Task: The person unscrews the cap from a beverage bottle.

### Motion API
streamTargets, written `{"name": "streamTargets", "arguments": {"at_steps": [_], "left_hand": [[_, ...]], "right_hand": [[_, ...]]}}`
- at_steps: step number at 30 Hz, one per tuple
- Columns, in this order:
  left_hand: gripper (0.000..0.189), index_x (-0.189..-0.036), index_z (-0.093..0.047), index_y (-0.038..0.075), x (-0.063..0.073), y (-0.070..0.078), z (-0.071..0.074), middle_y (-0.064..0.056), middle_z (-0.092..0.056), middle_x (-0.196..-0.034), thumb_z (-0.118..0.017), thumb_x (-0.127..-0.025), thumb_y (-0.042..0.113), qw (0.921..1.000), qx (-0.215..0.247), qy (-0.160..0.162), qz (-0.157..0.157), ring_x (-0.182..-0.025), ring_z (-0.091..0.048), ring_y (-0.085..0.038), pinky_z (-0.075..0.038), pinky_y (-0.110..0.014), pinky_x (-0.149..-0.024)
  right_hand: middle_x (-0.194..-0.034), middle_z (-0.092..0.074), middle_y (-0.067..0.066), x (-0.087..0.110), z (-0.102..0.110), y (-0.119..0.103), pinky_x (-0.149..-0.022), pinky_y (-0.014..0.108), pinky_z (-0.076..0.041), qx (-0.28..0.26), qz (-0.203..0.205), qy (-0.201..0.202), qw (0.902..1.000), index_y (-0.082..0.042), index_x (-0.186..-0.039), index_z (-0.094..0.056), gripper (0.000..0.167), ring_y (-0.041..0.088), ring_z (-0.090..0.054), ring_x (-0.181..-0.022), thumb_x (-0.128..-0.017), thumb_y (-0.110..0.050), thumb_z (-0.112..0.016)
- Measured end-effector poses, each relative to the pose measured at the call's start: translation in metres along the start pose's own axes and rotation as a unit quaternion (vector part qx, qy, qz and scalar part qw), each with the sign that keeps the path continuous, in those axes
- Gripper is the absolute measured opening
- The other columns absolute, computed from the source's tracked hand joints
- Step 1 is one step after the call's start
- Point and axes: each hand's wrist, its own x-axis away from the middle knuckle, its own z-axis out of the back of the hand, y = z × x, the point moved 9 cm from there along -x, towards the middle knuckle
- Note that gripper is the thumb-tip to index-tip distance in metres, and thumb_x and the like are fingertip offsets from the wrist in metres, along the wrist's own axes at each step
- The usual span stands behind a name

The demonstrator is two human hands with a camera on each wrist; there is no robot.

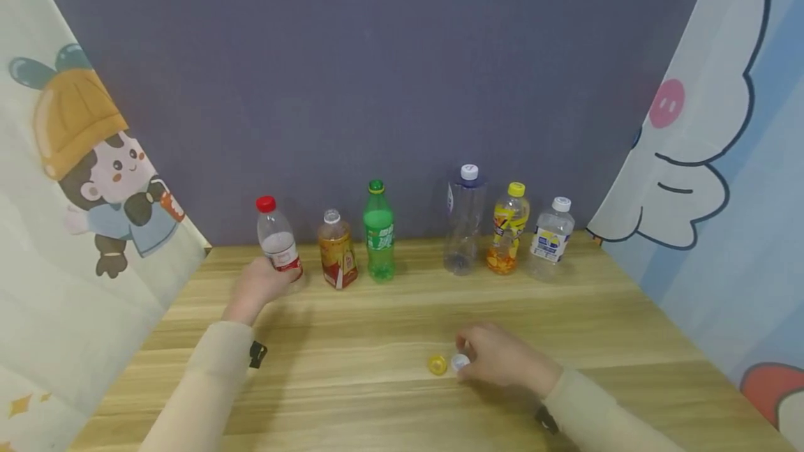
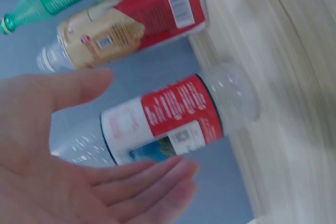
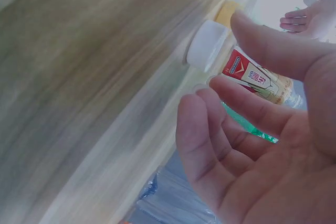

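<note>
At the left of the head view, my left hand [image 1: 256, 289] is at a clear bottle with a red cap [image 1: 276, 234] and a red and white label. The left wrist view has the thumb and straight fingers spread to either side of this bottle's label [image 2: 181, 106], not curled round it. My right hand [image 1: 505, 360] is low over the table beside a loose white cap [image 1: 460, 363]. Thumb and bent fingers stand apart around the white cap [image 3: 206, 46] in the right wrist view, with no grip on it. A loose yellow cap [image 1: 437, 365] lies just left of it.
Right of the red-capped bottle stand an orange-brown bottle without a coloured cap [image 1: 338, 253] and a green bottle [image 1: 380, 243]. Farther right are a tall clear bottle [image 1: 463, 229], a yellow-capped bottle [image 1: 507, 229] and a white-capped bottle [image 1: 551, 239]. A grey panel [image 1: 402, 89] rises behind the wooden table [image 1: 352, 396].
</note>
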Motion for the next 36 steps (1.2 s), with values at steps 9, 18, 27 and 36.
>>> {"name": "streamTargets", "arguments": {"at_steps": [9,18,27,36], "left_hand": [[0.095,-0.139,-0.032,-0.02,-0.015,-0.029,-0.003,-0.042,-0.047,-0.133,-0.074,-0.088,0.047,0.9966,0.062,0.012,0.053,-0.12,-0.051,-0.055,-0.047,-0.061,-0.092],[0.117,-0.158,-0.001,-0.005,-0.03,-0.045,-0.014,-0.038,-0.023,-0.156,-0.078,-0.087,0.047,0.981,0.181,0.039,0.057,-0.143,-0.028,-0.054,-0.029,-0.063,-0.113],[0.109,-0.161,-0.003,0.002,-0.038,-0.05,-0.019,-0.032,-0.031,-0.155,-0.076,-0.09,0.041,0.9568,0.284,0.06,0.023,-0.142,-0.035,-0.046,-0.031,-0.057,-0.115],[0.089,-0.157,-0.021,0.001,-0.038,-0.055,-0.018,-0.026,-0.042,-0.148,-0.073,-0.093,0.035,0.9435,0.317,0.09,0.034,-0.137,-0.042,-0.039,-0.032,-0.053,-0.115]], "right_hand": [[-0.086,-0.062,0.0,-0.003,0.015,-0.013,-0.065,0.035,-0.05,0.009,0.006,0.042,0.999,-0.003,-0.111,-0.069,0.035,0.012,-0.055,-0.075,-0.085,-0.024,-0.08],[-0.097,-0.061,-0.011,-0.009,0.044,-0.044,-0.075,0.029,-0.053,-0.029,0.08,0.117,0.9895,-0.014,-0.113,-0.069,0.025,0.012,-0.059,-0.087,-0.092,-0.027,-0.074],[-0.112,-0.066,-0.007,-0.015,0.065,-0.065,-0.089,0.041,-0.054,-0.071,0.097,0.154,0.9808,-0.014,-0.123,-0.067,0.032,0.016,-0.062,-0.101,-0.094,-0.027,-0.072],[-0.125,-0.063,-0.006,-0.024,0.075,-0.078,-0.099,0.045,-0.051,-0.106,0.119,0.196,0.9675,-0.014,-0.129,-0.064,0.039,0.019,-0.06,-0.114,-0.094,-0.028,-0.073]]}}
